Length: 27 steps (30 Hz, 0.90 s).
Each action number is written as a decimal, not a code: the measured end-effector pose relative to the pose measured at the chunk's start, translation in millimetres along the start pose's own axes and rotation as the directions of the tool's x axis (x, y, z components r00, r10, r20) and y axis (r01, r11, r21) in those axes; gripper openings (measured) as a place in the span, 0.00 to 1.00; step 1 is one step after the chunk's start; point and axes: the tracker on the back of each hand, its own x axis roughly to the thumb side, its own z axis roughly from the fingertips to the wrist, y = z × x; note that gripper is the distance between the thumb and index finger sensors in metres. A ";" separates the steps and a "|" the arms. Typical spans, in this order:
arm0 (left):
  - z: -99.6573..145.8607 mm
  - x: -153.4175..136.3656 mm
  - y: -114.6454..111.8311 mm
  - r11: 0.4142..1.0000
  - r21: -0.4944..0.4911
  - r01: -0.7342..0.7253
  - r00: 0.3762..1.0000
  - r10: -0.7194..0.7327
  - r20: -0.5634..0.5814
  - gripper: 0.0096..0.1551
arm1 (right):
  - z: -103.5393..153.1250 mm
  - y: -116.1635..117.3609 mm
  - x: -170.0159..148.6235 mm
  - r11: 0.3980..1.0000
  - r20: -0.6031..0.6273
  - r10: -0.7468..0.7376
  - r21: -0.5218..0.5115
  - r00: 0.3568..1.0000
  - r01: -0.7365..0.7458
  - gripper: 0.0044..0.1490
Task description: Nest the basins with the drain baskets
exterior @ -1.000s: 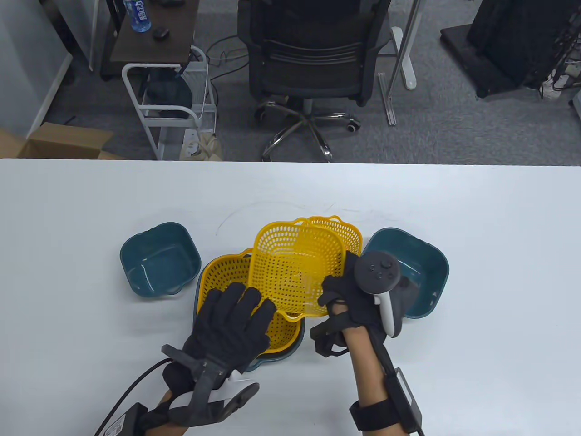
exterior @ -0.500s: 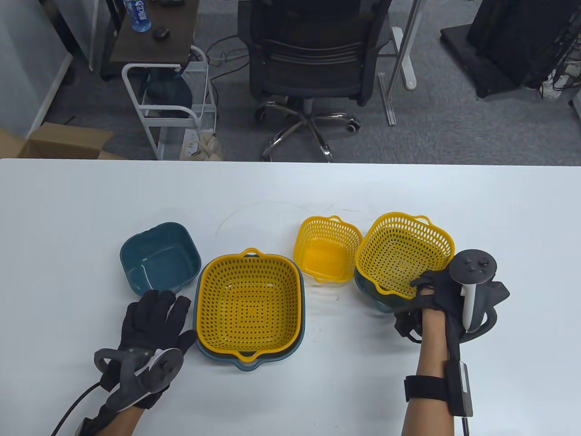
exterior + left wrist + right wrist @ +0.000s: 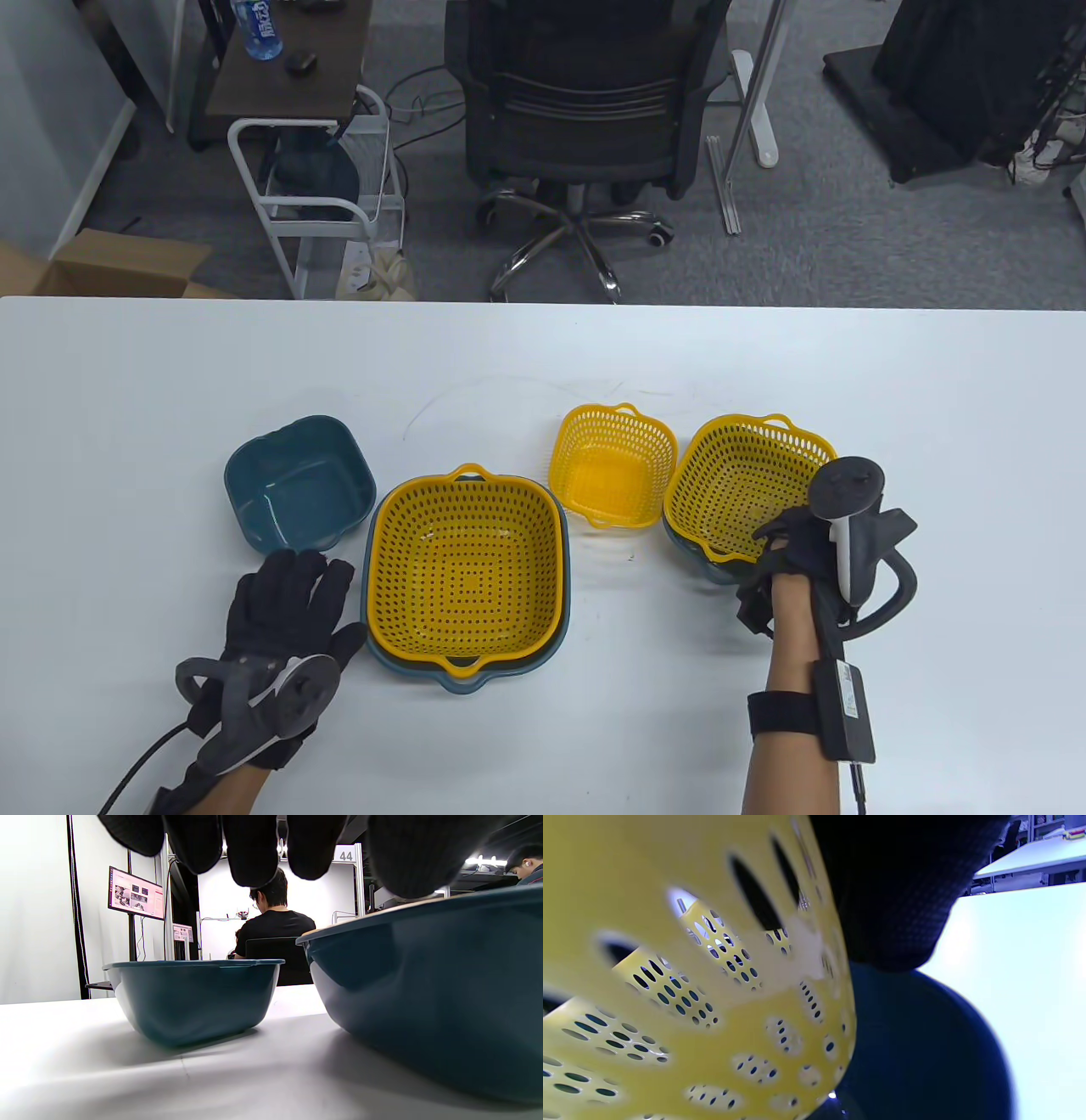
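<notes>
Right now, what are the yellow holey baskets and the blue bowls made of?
The large yellow basket looks like hard plastic: one molded piece with neat rows of holes and a slight sheen. The small blue basin also looks like plastic, smooth and a bit glossy, with light glinting on its inside wall. I can't be certain.

A black office chair [image 3: 585, 102] is seen beyond the white table [image 3: 543, 356], with a white wire cart [image 3: 318, 195] and a cardboard box [image 3: 110, 263] to its left. A water bottle [image 3: 257, 27] is set on a dark side table [image 3: 288, 59]. A wall monitor [image 3: 135, 893] and a seated man in black [image 3: 273, 923] are shown in the left wrist view.
</notes>
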 end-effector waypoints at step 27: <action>0.0 -25.3 -0.4 0.998 -0.007 -0.056 0.995 0.055 -0.080 0.45 | 77.0 57.9 11.4 0.911 0.778 0.296 -0.056 0.554 -0.409 0.53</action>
